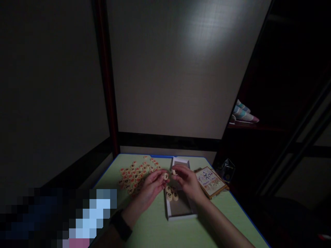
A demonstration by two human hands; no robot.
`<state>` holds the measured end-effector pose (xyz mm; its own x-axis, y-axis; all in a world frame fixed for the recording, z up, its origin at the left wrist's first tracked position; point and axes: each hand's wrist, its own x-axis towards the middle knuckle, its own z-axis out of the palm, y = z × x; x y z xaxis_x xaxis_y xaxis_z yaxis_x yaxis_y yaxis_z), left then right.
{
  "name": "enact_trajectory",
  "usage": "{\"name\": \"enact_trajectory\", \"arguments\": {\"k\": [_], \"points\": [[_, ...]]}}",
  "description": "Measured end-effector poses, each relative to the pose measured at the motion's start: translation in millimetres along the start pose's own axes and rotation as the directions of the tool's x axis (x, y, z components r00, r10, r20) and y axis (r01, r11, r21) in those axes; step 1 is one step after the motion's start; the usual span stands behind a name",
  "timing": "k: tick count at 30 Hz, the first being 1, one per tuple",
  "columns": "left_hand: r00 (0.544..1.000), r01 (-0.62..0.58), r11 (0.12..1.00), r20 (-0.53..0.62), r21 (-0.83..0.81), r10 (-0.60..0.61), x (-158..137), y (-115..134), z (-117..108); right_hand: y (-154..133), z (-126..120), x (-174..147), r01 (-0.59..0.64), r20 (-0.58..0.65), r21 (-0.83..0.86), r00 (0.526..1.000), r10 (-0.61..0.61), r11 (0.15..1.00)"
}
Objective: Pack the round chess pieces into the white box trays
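Between the fingers of my left hand point(153, 184) is a round Chinese chess piece point(166, 176), its dark character facing me. My right hand point(186, 179) pinches another chess piece point(174, 172), turned nearly edge-on. Both hands are raised over a shallow white box point(181, 216) with a grey-brown bottom. Inside the box, along its left side, sit several chess pieces point(169, 195) with dark characters, some apparently stacked. Many loose chess pieces point(129, 177) with red or dark characters are spread on the table left of the box, partly hidden behind my left hand.
The light green table point(152, 224) has a blue edge. A wood-framed box lid point(210, 181) with printed characters lies right of the white box. Beyond the right edge is a dark shiny bag point(227, 170). Large panels point(176, 86) rise behind; striped cloth point(244, 113) rests on a shelf.
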<state>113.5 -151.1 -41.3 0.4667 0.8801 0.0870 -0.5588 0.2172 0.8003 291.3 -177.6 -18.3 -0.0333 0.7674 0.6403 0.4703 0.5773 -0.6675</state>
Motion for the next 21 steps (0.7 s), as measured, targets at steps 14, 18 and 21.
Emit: {"name": "enact_trajectory", "arguments": {"k": [14,18,21], "points": [[0.999,0.043,0.998,0.024,-0.048,-0.042,-0.9,-0.6,-2.0,-18.0,3.5,-14.6,0.261,0.292,-0.457,0.947,-0.133,0.851],[0.997,0.054,0.998,0.052,-0.035,-0.053,-1.4,0.9,-1.2,-20.9,2.3,-14.6,0.279,0.292,-0.450,0.944,-0.156,0.848],[0.994,0.058,0.998,0.090,-0.015,-0.056,-2.3,1.5,-2.1,-24.9,1.5,-14.7,0.280,0.298,-0.431,0.941,-0.157,0.858]]}}
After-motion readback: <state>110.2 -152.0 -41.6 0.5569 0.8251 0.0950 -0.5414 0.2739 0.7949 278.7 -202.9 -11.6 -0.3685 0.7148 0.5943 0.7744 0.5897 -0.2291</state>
